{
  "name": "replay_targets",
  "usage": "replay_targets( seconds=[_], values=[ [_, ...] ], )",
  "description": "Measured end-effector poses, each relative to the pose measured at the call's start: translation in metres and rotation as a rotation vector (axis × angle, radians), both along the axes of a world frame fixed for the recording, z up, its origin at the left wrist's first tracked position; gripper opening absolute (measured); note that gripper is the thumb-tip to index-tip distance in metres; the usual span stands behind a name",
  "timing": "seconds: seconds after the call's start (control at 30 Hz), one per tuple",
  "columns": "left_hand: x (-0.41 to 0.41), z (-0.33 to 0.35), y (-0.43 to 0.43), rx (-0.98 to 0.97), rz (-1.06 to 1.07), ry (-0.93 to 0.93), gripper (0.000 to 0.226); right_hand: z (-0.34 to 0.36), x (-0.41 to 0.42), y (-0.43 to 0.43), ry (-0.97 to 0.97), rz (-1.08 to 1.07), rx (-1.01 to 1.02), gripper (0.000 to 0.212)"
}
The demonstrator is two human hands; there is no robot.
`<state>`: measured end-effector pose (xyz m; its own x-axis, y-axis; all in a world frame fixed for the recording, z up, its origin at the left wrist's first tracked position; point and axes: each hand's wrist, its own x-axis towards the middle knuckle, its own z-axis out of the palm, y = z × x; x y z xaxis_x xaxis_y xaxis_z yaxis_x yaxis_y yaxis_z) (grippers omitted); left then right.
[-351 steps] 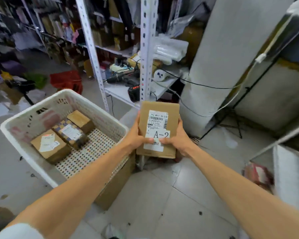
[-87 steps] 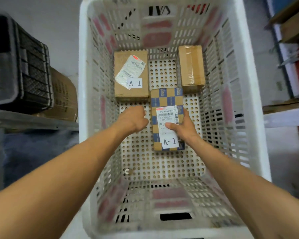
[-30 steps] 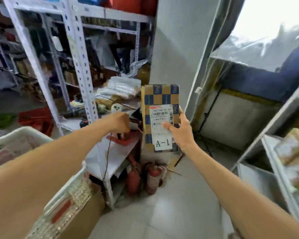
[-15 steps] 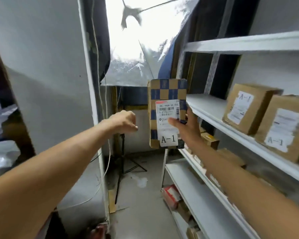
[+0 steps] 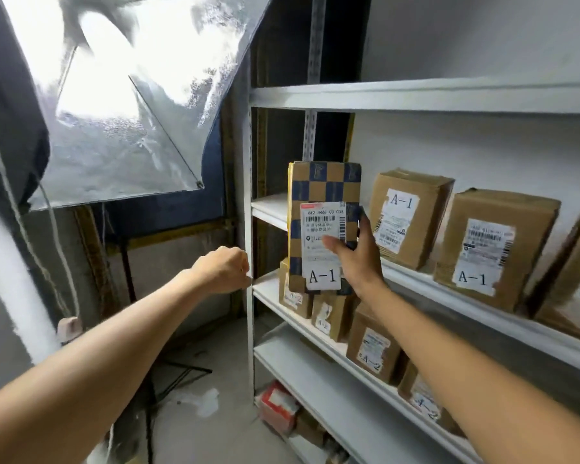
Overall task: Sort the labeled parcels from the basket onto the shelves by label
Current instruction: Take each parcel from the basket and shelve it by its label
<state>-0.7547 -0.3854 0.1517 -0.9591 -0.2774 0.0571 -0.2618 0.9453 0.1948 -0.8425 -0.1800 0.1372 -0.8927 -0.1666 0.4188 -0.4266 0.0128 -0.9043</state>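
My right hand (image 5: 359,262) grips a blue-and-tan checkered parcel (image 5: 323,185) labelled A-1, held upright in front of the left end of a white shelf (image 5: 416,283). That shelf carries brown boxes labelled A-1 (image 5: 409,216), (image 5: 493,249). The shelf below (image 5: 275,296) holds boxes labelled A-2 (image 5: 372,349), partly hidden by my arm. My left hand (image 5: 223,269) hangs in the air beside the rack's front post, its fingers curled into a loose fist with nothing in it. The basket is out of view.
A white upright post (image 5: 248,229) marks the rack's left front corner. A silver light reflector (image 5: 131,95) on a stand fills the upper left. Small packages (image 5: 278,406) lie near the rack's foot. Bare grey floor (image 5: 208,430) stretches below.
I have turned from the basket to the rack. The checkered parcel has come closer to the A-1 shelf's left end. My left hand stays curled beside it.
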Motion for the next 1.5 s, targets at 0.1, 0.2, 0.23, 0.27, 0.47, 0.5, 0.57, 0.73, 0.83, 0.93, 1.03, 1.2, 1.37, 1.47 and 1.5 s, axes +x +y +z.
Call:
replay_targets(
  seconds=[0.1,0.2,0.23,0.27,0.47,0.5,0.57,0.73,0.83,0.93,1.03,1.2,1.37,1.47,1.5],
  values=[
    [-0.044,0.0,-0.016,0.012,-0.036,0.01,0.027,0.005,-0.043,-0.015,0.004,-0.05,0.005,0.072],
    [-0.092,0.004,-0.028,-0.011,-0.083,0.015,0.024,0.011,-0.086,-0.028,0.026,-0.08,-0.021,0.074],
    [-0.109,0.007,-0.031,-0.026,-0.096,0.025,0.023,0.014,-0.1,-0.031,0.026,-0.085,-0.043,0.072],
    [-0.125,0.01,-0.034,-0.037,-0.109,0.031,0.023,0.016,-0.115,-0.033,0.021,-0.085,-0.048,0.067],
    [-0.199,0.003,-0.036,-0.197,-0.232,0.012,0.027,0.027,-0.178,-0.049,-0.018,-0.146,-0.068,0.079],
    [-0.208,-0.002,-0.035,-0.21,-0.255,-0.008,0.028,0.026,-0.183,-0.052,-0.055,-0.148,-0.088,0.081],
    [-0.223,-0.008,-0.034,-0.201,-0.294,-0.028,0.03,0.02,-0.19,-0.056,-0.076,-0.166,-0.087,0.08],
    [-0.255,-0.004,-0.038,-0.122,-0.366,0.028,0.029,-0.002,-0.216,-0.063,-0.037,-0.401,0.034,0.079],
    [-0.27,0.001,-0.042,-0.085,-0.412,0.046,0.032,-0.01,-0.229,-0.067,-0.047,-0.466,0.022,0.081],
    [-0.282,0.001,-0.044,-0.072,-0.453,0.081,0.033,-0.014,-0.24,-0.069,-0.064,-0.493,0.025,0.08],
    [-0.288,-0.006,-0.046,-0.042,-0.477,0.108,0.031,-0.017,-0.249,-0.071,-0.065,-0.529,-0.005,0.079],
    [-0.29,-0.021,-0.052,-0.031,-0.509,0.083,0.03,-0.022,-0.254,-0.07,-0.063,-0.572,-0.016,0.08],
    [-0.297,-0.015,-0.057,-0.041,-0.501,0.114,0.032,-0.017,-0.248,-0.061,-0.056,-0.597,0.008,0.08],
    [-0.298,-0.013,-0.054,-0.042,-0.507,0.14,0.032,-0.014,-0.244,-0.058,-0.068,-0.596,0.056,0.083],
    [-0.297,-0.014,-0.052,-0.054,-0.517,0.139,0.031,-0.013,-0.242,-0.058,-0.081,-0.599,0.075,0.084]
  ],
)
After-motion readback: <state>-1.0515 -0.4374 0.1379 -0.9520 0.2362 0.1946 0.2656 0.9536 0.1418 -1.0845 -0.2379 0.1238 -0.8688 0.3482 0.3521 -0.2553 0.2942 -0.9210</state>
